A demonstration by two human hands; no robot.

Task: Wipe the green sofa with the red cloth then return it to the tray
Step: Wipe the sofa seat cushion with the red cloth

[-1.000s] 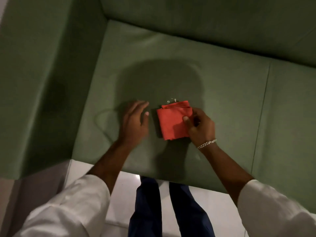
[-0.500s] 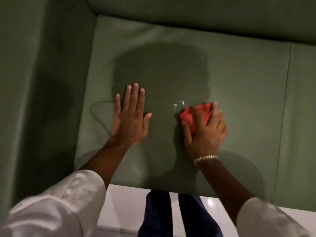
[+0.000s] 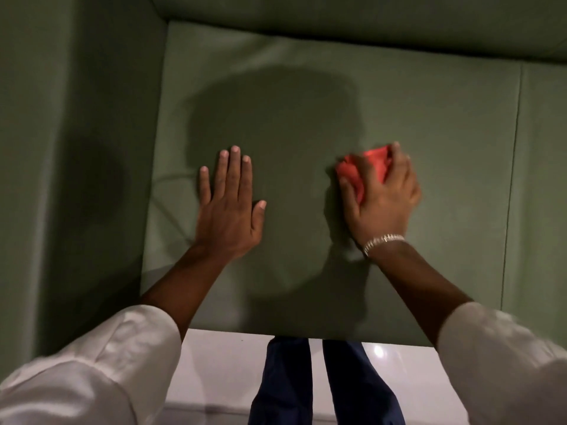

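The green sofa's seat cushion [image 3: 306,102] fills most of the head view. My right hand [image 3: 382,197] presses the bunched red cloth [image 3: 352,174] down on the cushion, right of centre, with the fingers curled over it; most of the cloth is hidden under the hand. My left hand [image 3: 230,207] lies flat on the cushion to the left, palm down, fingers spread, holding nothing. No tray is in view.
The sofa's armrest [image 3: 61,148] rises on the left and the backrest [image 3: 368,23] runs along the top. A seam [image 3: 515,148] separates a second cushion on the right. Below the seat's front edge are white floor [image 3: 214,363] and my dark trouser legs [image 3: 322,384].
My right hand went from pinching the folded cloth to covering and bunching it, then slid right on the cushion. My left hand flattened, fingers spread.
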